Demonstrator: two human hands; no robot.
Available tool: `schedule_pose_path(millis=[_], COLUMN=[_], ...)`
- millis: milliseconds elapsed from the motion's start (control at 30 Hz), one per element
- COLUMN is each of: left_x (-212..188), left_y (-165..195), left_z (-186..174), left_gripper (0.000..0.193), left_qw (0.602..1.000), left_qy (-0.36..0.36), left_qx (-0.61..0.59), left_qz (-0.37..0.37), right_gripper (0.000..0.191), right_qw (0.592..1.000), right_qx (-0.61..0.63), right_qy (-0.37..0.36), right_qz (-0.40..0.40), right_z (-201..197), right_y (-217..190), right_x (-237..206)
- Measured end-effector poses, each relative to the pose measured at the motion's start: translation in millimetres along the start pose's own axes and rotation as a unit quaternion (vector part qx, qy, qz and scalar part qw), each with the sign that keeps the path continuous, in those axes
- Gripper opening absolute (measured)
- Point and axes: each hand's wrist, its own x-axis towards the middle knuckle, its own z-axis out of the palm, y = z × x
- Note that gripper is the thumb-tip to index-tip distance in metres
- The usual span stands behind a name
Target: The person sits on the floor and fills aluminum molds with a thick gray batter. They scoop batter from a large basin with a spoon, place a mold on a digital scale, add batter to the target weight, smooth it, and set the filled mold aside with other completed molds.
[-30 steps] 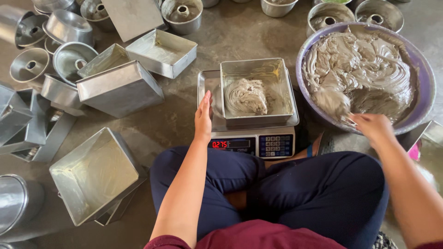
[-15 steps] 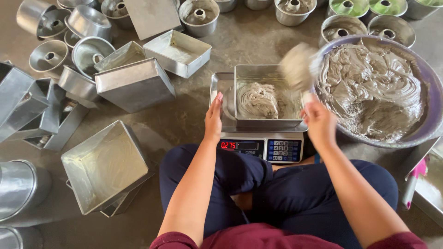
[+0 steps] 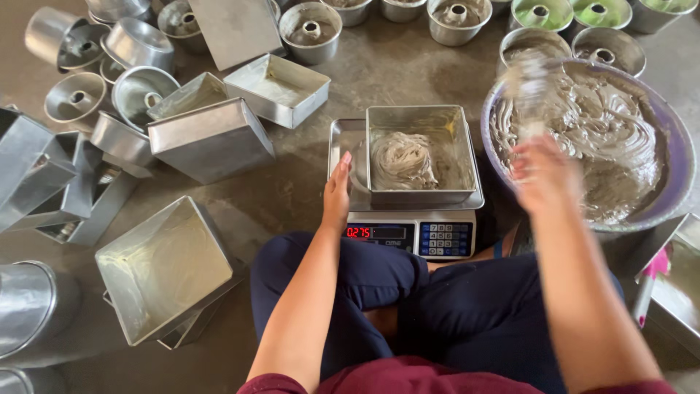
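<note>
A square metal tin (image 3: 452, 135) holding a mound of grey-brown batter (image 3: 401, 162) stands on a digital scale (image 3: 412, 233) in front of my crossed legs. My left hand (image 3: 337, 193) rests flat against the scale's left edge, next to the tin. My right hand (image 3: 543, 171) is blurred with motion at the left rim of a big purple bowl (image 3: 674, 146) full of the same batter (image 3: 605, 138). It grips a batter-coated scoop (image 3: 526, 91) raised over the bowl.
Several empty square tins (image 3: 164, 266) and ring-shaped moulds (image 3: 76, 98) lie on the concrete floor to my left. More ring moulds (image 3: 310, 31), some filled, line the far side. A tray edge and a pink-handled tool (image 3: 649, 281) sit at the right.
My right hand scooped batter from the bowl, swung it over to the tin, then moved back to the bowl's rim. The left hand stayed at the scale.
</note>
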Motion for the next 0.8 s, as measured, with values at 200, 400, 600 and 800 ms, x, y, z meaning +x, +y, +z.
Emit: schedule_pose_path(millis=[200,400,600,800], left_x=[1,5,6,5], left_y=[9,4,-2,4], left_z=[6,1,0,-2], left_gripper=[0.062,0.062,0.062,0.062], left_qw=[1.0,1.0,1.0,1.0], left_qy=[0.001,-0.001,-0.004,0.006], left_qx=[0.023,0.024,0.022,0.023], left_qz=[0.003,0.015,0.015,-0.021], right_gripper=[0.034,0.033,0.045,0.043], right_qw=[0.756,0.484,0.508,0.473], right_qx=[-0.479,-0.833,-0.836,-0.837], right_qy=[0.086,0.073,0.086,0.08], right_qz=[-0.438,-0.259,-0.191,-0.264], right_z=[-188,-293,-280,-275], right_y=[-25,10,22,-23], right_x=[-13,-2,6,51])
